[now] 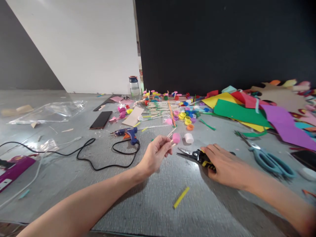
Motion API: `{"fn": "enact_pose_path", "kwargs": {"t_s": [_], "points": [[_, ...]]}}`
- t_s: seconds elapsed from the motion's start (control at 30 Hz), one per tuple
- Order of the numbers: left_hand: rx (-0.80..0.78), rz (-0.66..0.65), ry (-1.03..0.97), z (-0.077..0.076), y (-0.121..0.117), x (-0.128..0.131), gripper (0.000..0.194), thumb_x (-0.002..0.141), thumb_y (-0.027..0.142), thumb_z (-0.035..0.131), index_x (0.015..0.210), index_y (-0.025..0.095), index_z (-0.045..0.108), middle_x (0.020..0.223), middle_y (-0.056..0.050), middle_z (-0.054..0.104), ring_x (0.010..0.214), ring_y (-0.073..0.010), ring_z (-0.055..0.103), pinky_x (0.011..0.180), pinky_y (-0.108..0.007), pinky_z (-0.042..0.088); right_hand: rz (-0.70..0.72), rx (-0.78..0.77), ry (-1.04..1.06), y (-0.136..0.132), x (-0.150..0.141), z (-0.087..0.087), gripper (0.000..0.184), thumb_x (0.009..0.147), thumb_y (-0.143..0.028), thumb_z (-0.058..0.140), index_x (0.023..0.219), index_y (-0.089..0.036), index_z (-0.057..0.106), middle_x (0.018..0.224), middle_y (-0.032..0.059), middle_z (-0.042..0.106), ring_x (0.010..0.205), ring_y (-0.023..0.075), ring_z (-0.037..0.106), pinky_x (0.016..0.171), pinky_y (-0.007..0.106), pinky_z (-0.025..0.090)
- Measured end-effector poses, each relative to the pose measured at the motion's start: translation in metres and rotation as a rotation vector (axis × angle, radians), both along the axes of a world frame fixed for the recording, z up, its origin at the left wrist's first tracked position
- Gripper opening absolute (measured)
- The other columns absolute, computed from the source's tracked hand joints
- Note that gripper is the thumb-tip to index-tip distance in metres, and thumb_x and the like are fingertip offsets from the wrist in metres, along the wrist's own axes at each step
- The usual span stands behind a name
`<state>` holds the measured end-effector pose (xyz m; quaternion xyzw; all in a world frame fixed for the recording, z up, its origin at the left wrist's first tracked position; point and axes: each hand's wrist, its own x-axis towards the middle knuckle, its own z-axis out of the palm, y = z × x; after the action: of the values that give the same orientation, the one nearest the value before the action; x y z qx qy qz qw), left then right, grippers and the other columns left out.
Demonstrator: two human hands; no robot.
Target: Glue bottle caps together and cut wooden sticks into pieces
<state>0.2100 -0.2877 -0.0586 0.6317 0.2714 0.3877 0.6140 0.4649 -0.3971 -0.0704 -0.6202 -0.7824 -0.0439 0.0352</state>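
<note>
I saw the pink cap [176,138] sitting on the end of a thin wooden stick [171,133], raised just above the table [153,204] near its middle. My left hand [155,155] had its fingers pinched closed on that stick. Just right of it lay the snips [197,155] with yellow-and-black handles, blades pointing left; my right hand [225,164] rested flat over the handles, fingers loosely curled, though I could not tell whether it truly gripped them. A white cap [189,138] stood just beside the pink one. A yellow strip [181,197] lay nearer me. The blue glue gun [129,133] and its black cord [98,158] sat to the left, blue scissors [269,159] to the right, and coloured sheets [242,112] and scattered caps [184,116] crowded the far side.
</note>
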Motion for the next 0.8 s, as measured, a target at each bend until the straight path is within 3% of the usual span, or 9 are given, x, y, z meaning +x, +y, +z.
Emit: {"fn": "enact_pose_path", "kwargs": {"t_s": [0.13, 0.27, 0.43, 0.8], "points": [[0.028, -0.017, -0.037, 0.000, 0.000, 0.001, 0.019, 0.091, 0.035, 0.062, 0.088, 0.018, 0.055, 0.067, 0.002, 0.061, 0.059, -0.0087, 0.047, 0.058, -0.023, 0.035, -0.041, 0.149, 0.086, -0.001, 0.002, 0.000, 0.045, 0.084, -0.018, 0.055, 0.128, -0.013, 0.050, 0.117, 0.0177, 0.061, 0.109, 0.0353, 0.061, 0.091, 0.051, 0.053], [0.048, -0.059, -0.075, 0.001, -0.007, 0.004, 0.016, 0.092, 0.032, 0.062, 0.089, 0.018, 0.054, 0.067, 0.002, 0.063, 0.058, -0.0086, 0.048, 0.059, -0.023, 0.036, -0.055, 0.288, 0.202, -0.004, -0.011, 0.019, 0.049, 0.084, -0.018, 0.056, 0.132, -0.017, 0.046, 0.125, 0.0174, 0.058, 0.118, 0.0352, 0.058, 0.097, 0.049, 0.050], [0.051, -0.136, -0.124, 0.005, -0.020, 0.004, 0.019, 0.093, 0.035, 0.062, 0.089, 0.018, 0.055, 0.068, 0.000, 0.065, 0.061, -0.0102, 0.054, 0.060, -0.024, 0.038, 0.071, 0.253, 0.279, -0.007, -0.033, 0.033, 0.055, 0.082, -0.016, 0.058, 0.135, -0.017, 0.042, 0.123, 0.0157, 0.055, 0.116, 0.0329, 0.056, 0.096, 0.048, 0.050], [-0.032, -0.206, -0.156, 0.008, -0.024, 0.005, 0.020, 0.093, 0.036, 0.062, 0.087, 0.018, 0.059, 0.067, 0.000, 0.066, 0.058, -0.0090, 0.049, 0.057, -0.023, 0.037, 0.095, 0.303, 0.239, -0.007, -0.036, 0.026, 0.046, 0.082, -0.012, 0.058, 0.125, -0.017, 0.046, 0.113, 0.0161, 0.058, 0.104, 0.0346, 0.057, 0.086, 0.051, 0.053]]}}
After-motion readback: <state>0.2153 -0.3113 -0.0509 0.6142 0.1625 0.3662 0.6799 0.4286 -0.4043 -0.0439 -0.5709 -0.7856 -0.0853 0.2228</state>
